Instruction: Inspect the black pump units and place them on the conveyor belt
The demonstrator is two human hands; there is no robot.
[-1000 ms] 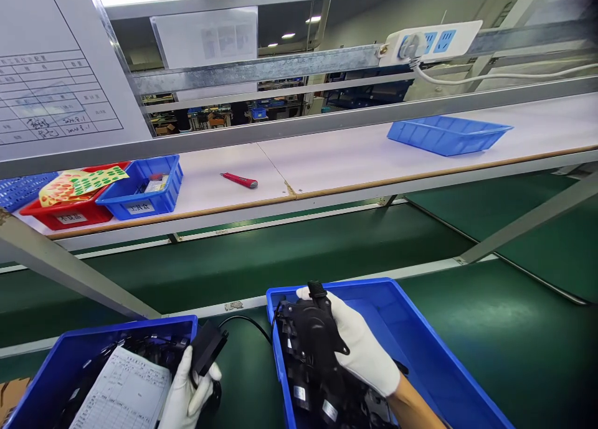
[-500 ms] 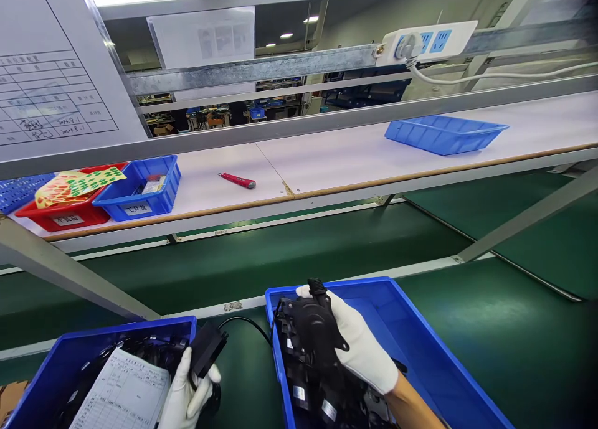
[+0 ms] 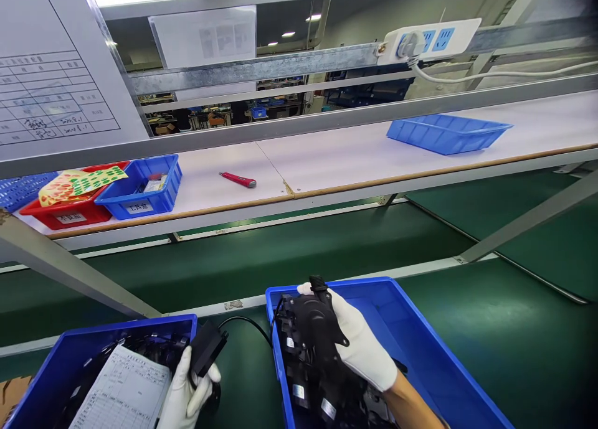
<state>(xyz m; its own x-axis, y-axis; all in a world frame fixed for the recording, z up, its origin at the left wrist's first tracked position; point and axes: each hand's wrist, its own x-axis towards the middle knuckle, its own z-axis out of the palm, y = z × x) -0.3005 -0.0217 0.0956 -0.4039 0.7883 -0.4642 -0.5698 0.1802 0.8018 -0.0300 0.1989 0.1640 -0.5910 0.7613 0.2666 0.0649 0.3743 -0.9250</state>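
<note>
My left hand (image 3: 189,388), in a white glove, grips a small black rectangular box (image 3: 207,348) with a black cable (image 3: 247,319) running from it. That cable arcs right, over the rim of the right-hand blue bin (image 3: 387,282). Inside the bin, my gloved right hand (image 3: 359,342) is closed around a black plastic housing (image 3: 317,329) with a ribbed stub on its top end. Its fingertips show past the far side of the part. Several similar black parts (image 3: 303,395) with white labels lie beneath it, partly hidden.
At the left, another blue bin (image 3: 126,322) holds black parts and a written form (image 3: 128,388). A shelf carries a red box cutter (image 3: 238,180), a red tray (image 3: 70,216), a small blue tray (image 3: 140,208) and a blue bin (image 3: 446,134). A slanted post (image 3: 79,267) stands left.
Almost nothing differs. The view has shifted very slightly; both hands keep their holds on the same parts.
</note>
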